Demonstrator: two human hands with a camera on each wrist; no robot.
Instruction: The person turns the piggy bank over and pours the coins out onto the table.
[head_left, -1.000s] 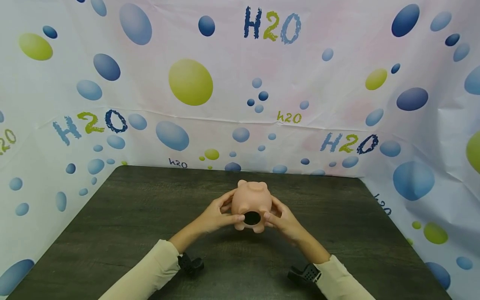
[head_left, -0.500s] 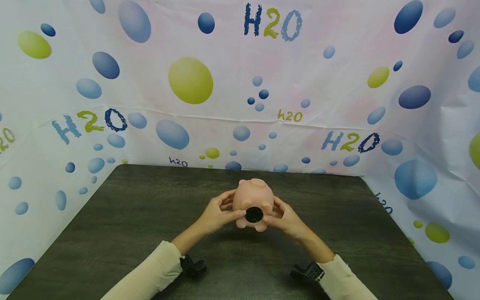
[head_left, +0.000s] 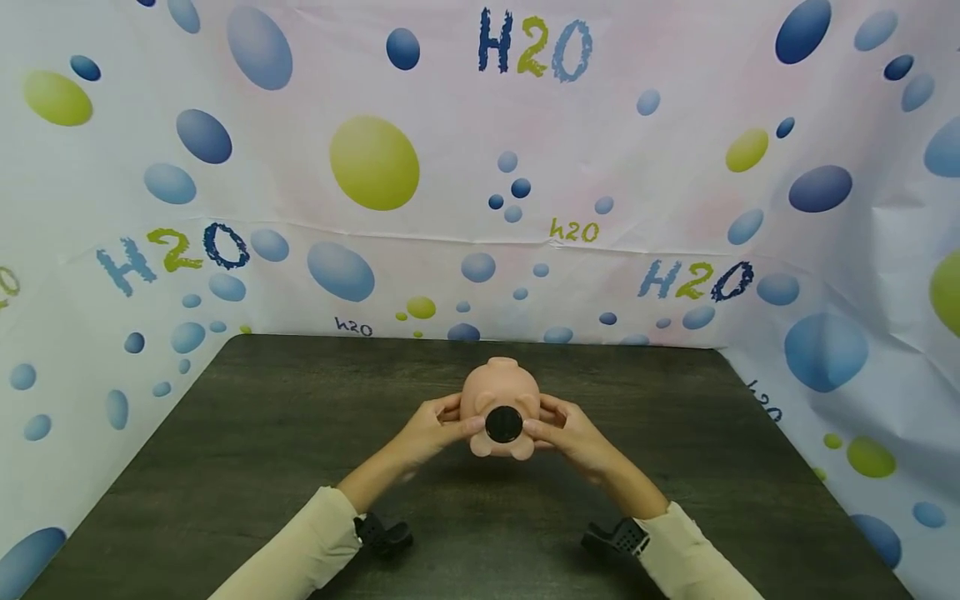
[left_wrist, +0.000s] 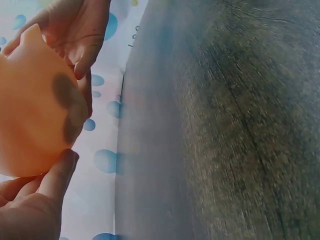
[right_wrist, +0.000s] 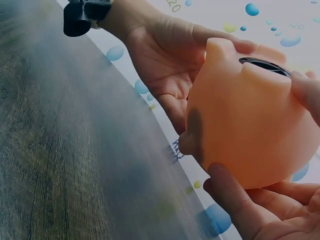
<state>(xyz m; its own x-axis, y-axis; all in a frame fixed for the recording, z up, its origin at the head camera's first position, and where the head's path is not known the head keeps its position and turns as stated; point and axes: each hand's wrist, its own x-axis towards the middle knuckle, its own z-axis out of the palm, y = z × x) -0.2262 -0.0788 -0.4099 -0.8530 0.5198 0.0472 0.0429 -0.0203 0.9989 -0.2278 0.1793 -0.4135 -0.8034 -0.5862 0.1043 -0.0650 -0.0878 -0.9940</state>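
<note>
You've tipped the peach, rubbery-looking pig-shaped bank (head_left: 501, 385): half a second ago its glossy black round disc (head_left: 503, 423) showed as a flatter oval; now it's nearly a full circle facing you. Pig is in both hands, mid-scene, looks held clear of the dark wood-grain table (head_left: 247, 433), with the white dotted backdrop (head_left: 660, 183) at the far side. My read: you're turning the pig to bring the disc into view, and it's now well presented, with your thumbs at its left and right edges.

Your left hand (head_left: 435, 429) grips the pig's left side, right hand (head_left: 573, 433) the right; each has its thumb on the near face and fingers wrapped round.

Can't see: most fingertips, behind the pig from the head view. Left wrist view crops the pig at the left edge. Right wrist view crops the near hand and the disc is edge-on there. Dark patches on the pig in both wrist views: shadow or marking, can't tell. Knob on top could be snout or something else.
</note>
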